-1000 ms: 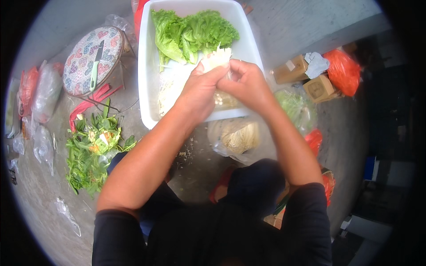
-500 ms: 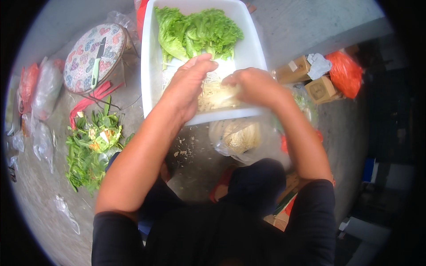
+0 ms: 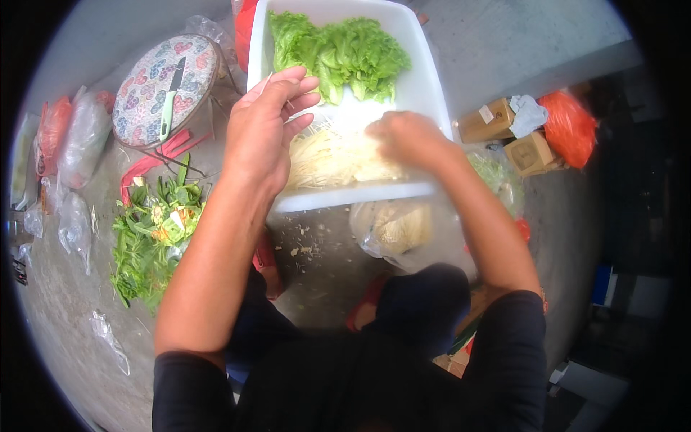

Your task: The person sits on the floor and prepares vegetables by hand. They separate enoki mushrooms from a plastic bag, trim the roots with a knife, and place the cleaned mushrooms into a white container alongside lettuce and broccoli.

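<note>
A white plastic tub holds green leaf lettuce at its far end. Pale, thin enoki mushrooms lie loosely spread at its near end. My left hand is raised over the tub's left rim, palm turned inward and fingers apart. A few thin pale strands cling between its fingers. Over the right side of the enoki, my right hand is smeared by motion. Its fingers look curled, but whether they hold any enoki is hidden.
A clear bag with a pale enoki bundle sits below the tub. At left, a green-handled knife rests on a heart-patterned stool, near a pile of greens. Cardboard boxes and a red bag stand at right.
My left hand has moved left and away from the enoki, its fingers spreading. More loose enoki shows in the tub. My right hand stays over the tub's right side.
</note>
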`<state>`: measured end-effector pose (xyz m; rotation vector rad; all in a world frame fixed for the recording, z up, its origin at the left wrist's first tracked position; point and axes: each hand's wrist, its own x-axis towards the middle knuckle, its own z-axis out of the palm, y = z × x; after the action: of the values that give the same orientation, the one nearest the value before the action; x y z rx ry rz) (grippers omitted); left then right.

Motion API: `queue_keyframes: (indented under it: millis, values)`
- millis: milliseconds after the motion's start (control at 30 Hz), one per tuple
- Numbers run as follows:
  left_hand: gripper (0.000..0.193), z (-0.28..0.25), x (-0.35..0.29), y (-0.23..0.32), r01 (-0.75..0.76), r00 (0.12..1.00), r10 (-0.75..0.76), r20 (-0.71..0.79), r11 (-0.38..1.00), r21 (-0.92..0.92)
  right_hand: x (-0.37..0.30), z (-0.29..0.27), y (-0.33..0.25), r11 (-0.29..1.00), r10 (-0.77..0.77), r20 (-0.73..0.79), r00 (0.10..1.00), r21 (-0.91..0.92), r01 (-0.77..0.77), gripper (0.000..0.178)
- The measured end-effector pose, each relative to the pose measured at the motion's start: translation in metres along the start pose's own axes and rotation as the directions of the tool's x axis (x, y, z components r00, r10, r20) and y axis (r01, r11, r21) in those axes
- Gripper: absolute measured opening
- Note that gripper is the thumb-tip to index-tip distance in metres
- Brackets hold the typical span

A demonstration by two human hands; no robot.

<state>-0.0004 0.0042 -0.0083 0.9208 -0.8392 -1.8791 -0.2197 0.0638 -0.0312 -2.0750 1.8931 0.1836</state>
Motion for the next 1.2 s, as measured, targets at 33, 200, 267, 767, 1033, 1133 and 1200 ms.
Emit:
queue_keyframes:
  millis: [33, 200, 267, 767, 1033, 1133, 1200]
  values:
    - [0.035, -0.002, -0.001, 0.002, -0.007, 1.000, 0.007, -0.004, 1.000, -0.008, 0.004, -0.003, -0.002, 0.999, 0.044, -0.001, 0.999, -0.010, -0.044, 0.033]
    - [0.033, -0.003, -0.002, 0.007, -0.016, 1.000, 0.016, 0.011, 0.999, -0.034, 0.032, -0.003, 0.000, 0.974, 0.216, 0.145, 0.966, -0.097, -0.203, 0.037]
    - [0.033, -0.009, -0.004, 0.011, -0.031, 1.000, 0.031, -0.003, 0.999, -0.044, 0.032, 0.004, -0.004, 0.994, 0.112, 0.195, 0.974, -0.017, -0.111, 0.035]
    - [0.034, -0.024, -0.003, 0.028, -0.094, 0.994, 0.084, -0.064, 0.981, -0.172, 0.096, 0.019, -0.077, 0.977, -0.205, -0.109, 0.973, 0.036, 0.210, 0.019]
    - [0.033, -0.030, -0.006, 0.031, -0.107, 0.994, 0.100, -0.050, 0.980, -0.165, 0.063, 0.022, -0.056, 0.954, -0.253, 0.006, 0.967, 0.166, 0.249, 0.028]
    - [0.028, -0.021, -0.009, 0.030, -0.093, 0.994, 0.082, -0.074, 0.982, -0.162, 0.068, 0.023, -0.044, 0.937, -0.311, -0.176, 0.934, 0.105, 0.332, 0.029]
    - [0.027, -0.019, -0.010, 0.029, -0.088, 0.995, 0.078, -0.067, 0.981, -0.171, 0.068, 0.024, -0.038, 0.975, -0.216, -0.042, 0.975, 0.035, 0.218, 0.028]
